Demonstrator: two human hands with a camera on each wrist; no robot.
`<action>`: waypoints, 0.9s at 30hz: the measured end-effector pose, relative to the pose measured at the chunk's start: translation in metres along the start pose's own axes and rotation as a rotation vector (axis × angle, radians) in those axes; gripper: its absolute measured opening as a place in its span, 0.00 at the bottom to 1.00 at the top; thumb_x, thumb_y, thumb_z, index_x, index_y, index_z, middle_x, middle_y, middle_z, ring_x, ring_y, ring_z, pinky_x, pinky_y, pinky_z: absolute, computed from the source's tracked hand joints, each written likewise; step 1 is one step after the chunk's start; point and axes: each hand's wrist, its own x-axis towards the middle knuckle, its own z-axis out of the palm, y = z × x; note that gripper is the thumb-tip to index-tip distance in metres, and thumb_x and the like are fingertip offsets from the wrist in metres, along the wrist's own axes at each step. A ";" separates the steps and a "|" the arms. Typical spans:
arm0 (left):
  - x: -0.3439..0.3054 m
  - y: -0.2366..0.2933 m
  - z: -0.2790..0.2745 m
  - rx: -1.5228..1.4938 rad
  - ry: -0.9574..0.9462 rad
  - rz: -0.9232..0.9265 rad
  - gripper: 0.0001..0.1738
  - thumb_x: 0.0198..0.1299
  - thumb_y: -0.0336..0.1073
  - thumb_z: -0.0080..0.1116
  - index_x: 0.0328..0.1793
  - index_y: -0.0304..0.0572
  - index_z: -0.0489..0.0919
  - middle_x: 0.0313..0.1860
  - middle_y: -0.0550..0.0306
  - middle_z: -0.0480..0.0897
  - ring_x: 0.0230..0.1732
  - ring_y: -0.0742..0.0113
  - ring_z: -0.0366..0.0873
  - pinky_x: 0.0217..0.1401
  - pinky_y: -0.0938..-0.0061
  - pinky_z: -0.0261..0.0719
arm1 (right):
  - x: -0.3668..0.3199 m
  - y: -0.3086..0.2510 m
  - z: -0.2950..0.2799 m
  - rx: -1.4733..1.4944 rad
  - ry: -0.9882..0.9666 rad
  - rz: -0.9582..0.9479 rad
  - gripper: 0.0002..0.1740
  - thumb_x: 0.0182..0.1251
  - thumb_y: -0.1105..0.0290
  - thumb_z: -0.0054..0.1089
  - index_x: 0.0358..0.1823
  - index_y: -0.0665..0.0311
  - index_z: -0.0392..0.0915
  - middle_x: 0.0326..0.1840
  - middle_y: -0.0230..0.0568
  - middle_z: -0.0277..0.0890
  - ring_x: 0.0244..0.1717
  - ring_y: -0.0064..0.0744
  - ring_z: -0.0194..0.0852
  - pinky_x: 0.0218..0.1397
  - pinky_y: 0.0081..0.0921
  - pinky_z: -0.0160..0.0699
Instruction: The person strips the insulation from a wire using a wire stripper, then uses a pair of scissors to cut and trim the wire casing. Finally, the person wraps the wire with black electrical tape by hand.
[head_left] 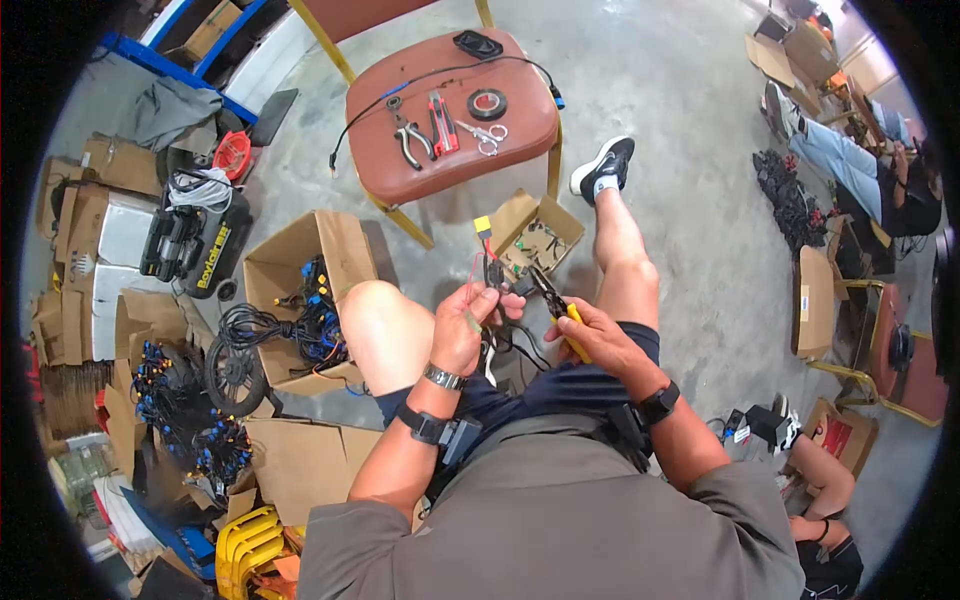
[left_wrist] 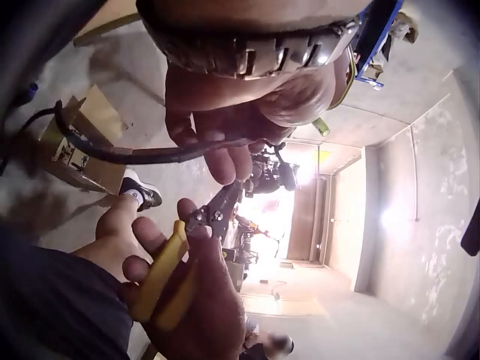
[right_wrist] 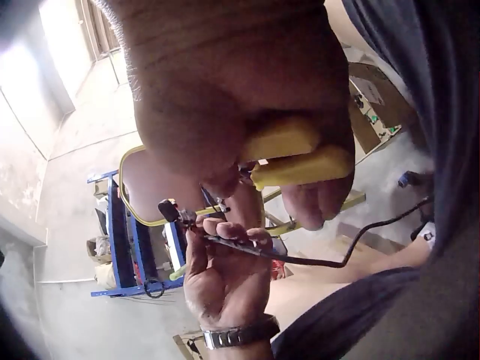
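In the head view my left hand (head_left: 462, 328) pinches a black cable with thin red wires, near a yellow connector (head_left: 482, 224) that points up toward the chair. The black cable (right_wrist: 319, 262) runs between its thumb and fingers in the right wrist view and trails off in a bend. My right hand (head_left: 605, 342) grips yellow-handled wire strippers (head_left: 546, 292), their dark head angled toward the left hand. From the left wrist, the strippers' head (left_wrist: 217, 211) shows close to the left fingertips, and the yellow handles (left_wrist: 161, 277) lie within the right hand's curled fingers.
On the chair seat (head_left: 400, 185) lie pliers (head_left: 412, 140), a red utility knife (head_left: 441, 124), scissors (head_left: 485, 138), black tape (head_left: 487, 104) and a cable. A small box (head_left: 570, 225) of parts stands between the feet. Left is a carton (head_left: 345, 245) of cables. Other people sit at right.
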 end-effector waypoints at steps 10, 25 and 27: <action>0.031 -0.023 0.006 -0.106 -0.087 -0.133 0.11 0.66 0.28 0.51 0.50 0.29 0.78 0.46 0.42 0.85 0.47 0.53 0.85 0.45 0.68 0.85 | 0.099 -0.128 -0.053 -0.544 0.316 -0.345 0.27 0.70 0.65 0.55 0.69 0.64 0.67 0.46 0.36 0.78 0.42 0.25 0.76 0.45 0.24 0.76; 0.052 -0.017 0.020 -0.096 -0.105 -0.189 0.11 0.63 0.21 0.54 0.51 0.28 0.78 0.45 0.44 0.84 0.50 0.51 0.84 0.52 0.62 0.86 | 0.248 -0.202 -0.082 -1.100 0.694 -0.621 0.24 0.61 0.64 0.62 0.61 0.59 0.75 0.58 0.54 0.74 0.62 0.59 0.67 0.65 0.50 0.67; 0.050 -0.018 0.019 -0.098 -0.099 -0.187 0.10 0.64 0.23 0.55 0.50 0.29 0.78 0.46 0.42 0.84 0.49 0.51 0.84 0.51 0.61 0.86 | 0.227 -0.187 -0.085 -1.032 0.756 -0.771 0.24 0.62 0.63 0.60 0.60 0.56 0.76 0.59 0.52 0.74 0.62 0.58 0.67 0.65 0.51 0.67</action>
